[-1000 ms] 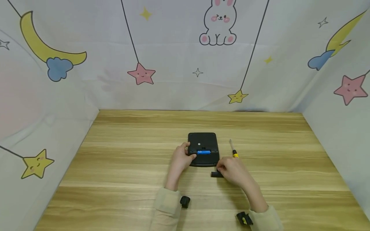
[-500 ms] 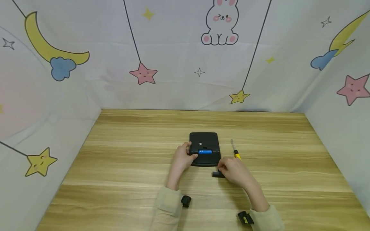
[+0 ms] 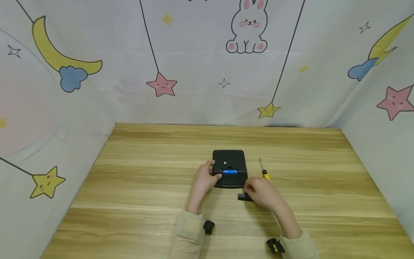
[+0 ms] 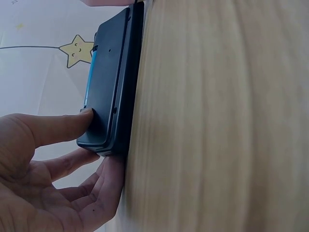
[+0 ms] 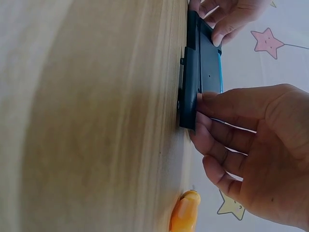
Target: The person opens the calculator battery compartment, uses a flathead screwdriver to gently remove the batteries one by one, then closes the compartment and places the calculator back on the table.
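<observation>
A flat black device [image 3: 229, 156], calculator-like, lies back side up on the wooden table. Across its battery slot sits a blue battery [image 3: 230, 172]. My left hand [image 3: 203, 180] grips its left edge, thumb on the back near the slot and the other fingers along the side. In front of the device's right corner, my right hand [image 3: 262, 192] pinches a narrow black battery cover [image 5: 189, 87] between thumb and fingertips. The cover's left end [image 3: 241, 196] sticks out past the fingers; small tabs show along its edge in the right wrist view.
A screwdriver [image 3: 266, 175] with a yellow and black handle lies to the right of the device, its tip pointing away and its handle end partly behind the right hand. White cloth [image 3: 194, 108] with printed stars and a rabbit surrounds the table's back and sides.
The battery cover has tilted slightly in my right fingers. Both hands hold nearly the same places; the head view has shifted a little.
</observation>
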`<state>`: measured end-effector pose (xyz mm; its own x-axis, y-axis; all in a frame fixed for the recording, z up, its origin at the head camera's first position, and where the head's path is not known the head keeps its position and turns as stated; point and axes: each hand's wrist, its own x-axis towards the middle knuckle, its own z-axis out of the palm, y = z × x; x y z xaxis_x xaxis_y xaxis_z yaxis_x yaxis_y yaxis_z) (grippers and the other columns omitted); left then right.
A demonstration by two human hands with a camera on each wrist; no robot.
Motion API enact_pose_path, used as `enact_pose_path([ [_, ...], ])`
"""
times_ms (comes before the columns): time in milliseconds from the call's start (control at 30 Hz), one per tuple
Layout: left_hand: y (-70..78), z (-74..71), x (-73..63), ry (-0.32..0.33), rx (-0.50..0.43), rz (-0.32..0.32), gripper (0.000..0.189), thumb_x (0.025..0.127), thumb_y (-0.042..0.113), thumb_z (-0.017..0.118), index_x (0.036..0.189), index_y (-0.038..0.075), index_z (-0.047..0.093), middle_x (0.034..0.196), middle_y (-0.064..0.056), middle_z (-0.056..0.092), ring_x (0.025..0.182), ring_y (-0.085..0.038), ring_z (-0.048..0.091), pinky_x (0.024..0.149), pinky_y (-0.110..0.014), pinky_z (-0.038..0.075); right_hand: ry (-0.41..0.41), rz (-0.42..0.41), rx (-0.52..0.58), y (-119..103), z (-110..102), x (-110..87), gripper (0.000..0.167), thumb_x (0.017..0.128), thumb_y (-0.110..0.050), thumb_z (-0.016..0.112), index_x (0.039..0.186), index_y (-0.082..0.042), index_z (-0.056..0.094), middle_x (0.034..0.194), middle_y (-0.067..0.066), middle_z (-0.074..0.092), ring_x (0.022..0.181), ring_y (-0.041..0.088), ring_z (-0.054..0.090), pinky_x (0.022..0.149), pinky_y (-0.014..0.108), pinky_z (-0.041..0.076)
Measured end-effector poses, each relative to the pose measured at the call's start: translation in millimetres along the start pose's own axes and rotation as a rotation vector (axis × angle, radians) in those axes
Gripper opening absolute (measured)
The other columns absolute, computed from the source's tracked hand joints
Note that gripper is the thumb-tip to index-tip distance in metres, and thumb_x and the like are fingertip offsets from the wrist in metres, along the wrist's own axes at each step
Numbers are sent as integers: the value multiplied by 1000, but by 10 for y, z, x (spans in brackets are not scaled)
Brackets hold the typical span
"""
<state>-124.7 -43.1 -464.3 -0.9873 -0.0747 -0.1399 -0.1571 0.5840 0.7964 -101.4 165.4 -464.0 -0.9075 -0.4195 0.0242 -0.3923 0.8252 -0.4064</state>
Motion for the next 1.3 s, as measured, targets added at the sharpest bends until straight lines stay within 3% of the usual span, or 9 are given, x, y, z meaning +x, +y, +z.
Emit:
enact_pose_path([
  [300, -8, 3, 0, -11, -4, 7, 53, 82, 11, 74, 131, 2, 55, 96, -17, 61, 87, -25, 58, 74, -35, 47, -11, 6, 12, -12, -9, 5, 6, 83, -7, 71, 79, -12, 71, 76, -4, 65, 66, 5, 52, 62, 23, 45],
  [700, -3, -10, -9, -13, 0, -2, 53, 83, 12, 74, 132, 4, 55, 97, -16, 58, 83, -23, 51, 72, -34, 44, 2, -1, 20, -44, -16, 11, 6, 84, -9, 70, 78, -12, 70, 73, -6, 62, 64, 4, 48, 60, 21, 42],
  [1000, -5, -9, -18, -14, -6, 3, 53, 83, 11, 74, 132, 3, 55, 97, -17, 59, 85, -25, 53, 74, -36, 45, 4, 76, 72, -47, -77, -10, 5, 88, -13, 67, 85, -11, 70, 78, -3, 61, 67, 6, 49, 61, 22, 43],
  [1300, -5, -14, -12, -12, -2, 13, 55, 82, 12, 75, 132, 3, 54, 95, -16, 60, 84, -24, 55, 74, -36, 46, 64, 129, 101, -9, -160, -40, 6, 89, -14, 66, 91, -9, 69, 83, 0, 63, 72, 10, 53, 65, 26, 45],
])
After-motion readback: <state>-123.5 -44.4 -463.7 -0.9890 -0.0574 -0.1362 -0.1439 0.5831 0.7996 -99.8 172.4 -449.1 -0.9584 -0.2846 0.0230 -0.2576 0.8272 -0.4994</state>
